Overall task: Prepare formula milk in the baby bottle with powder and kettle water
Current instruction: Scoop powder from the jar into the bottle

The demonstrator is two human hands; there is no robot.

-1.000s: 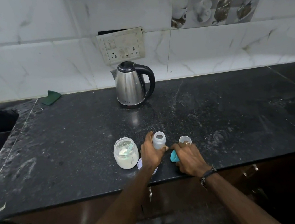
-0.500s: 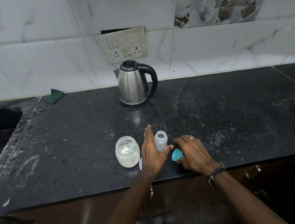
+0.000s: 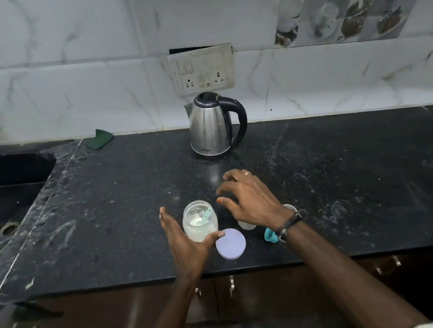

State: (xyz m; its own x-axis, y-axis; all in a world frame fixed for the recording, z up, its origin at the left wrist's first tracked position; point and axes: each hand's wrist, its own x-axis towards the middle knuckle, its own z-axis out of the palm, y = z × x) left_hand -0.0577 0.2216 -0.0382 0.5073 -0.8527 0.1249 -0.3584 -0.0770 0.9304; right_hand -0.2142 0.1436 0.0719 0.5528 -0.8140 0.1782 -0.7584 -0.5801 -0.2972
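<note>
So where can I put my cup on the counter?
There is bare counter right of the kettle, and more between the sink and the powder jar. The front middle is crowded: jar, lid, teal piece and both hands, left and right.

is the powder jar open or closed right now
Open. The powder jar stands upright with no lid; white powder and a scoop show through its mouth. The round lid lies flat on the counter beside it.
</note>
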